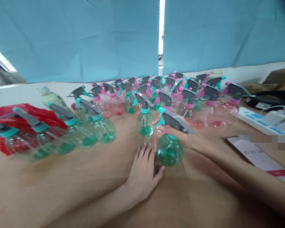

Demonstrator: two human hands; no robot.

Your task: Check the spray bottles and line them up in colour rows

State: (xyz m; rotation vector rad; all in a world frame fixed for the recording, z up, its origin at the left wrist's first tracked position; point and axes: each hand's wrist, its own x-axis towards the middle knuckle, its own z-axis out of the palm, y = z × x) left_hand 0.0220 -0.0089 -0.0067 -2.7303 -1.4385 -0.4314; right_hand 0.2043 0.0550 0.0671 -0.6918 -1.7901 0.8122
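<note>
Green spray bottle [169, 152] stood upright between hands: left hand [144, 172] flat, fingers spread against base; right hand [180, 136] clamped round neck

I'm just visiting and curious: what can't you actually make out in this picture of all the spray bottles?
- Head view: the right hand is mostly hidden behind the green spray bottle; its grip is unclear.
- The phone screen is too small to read; beside it a patch is pixelated.
- Far-left bottle is cut off and smeared.
</note>
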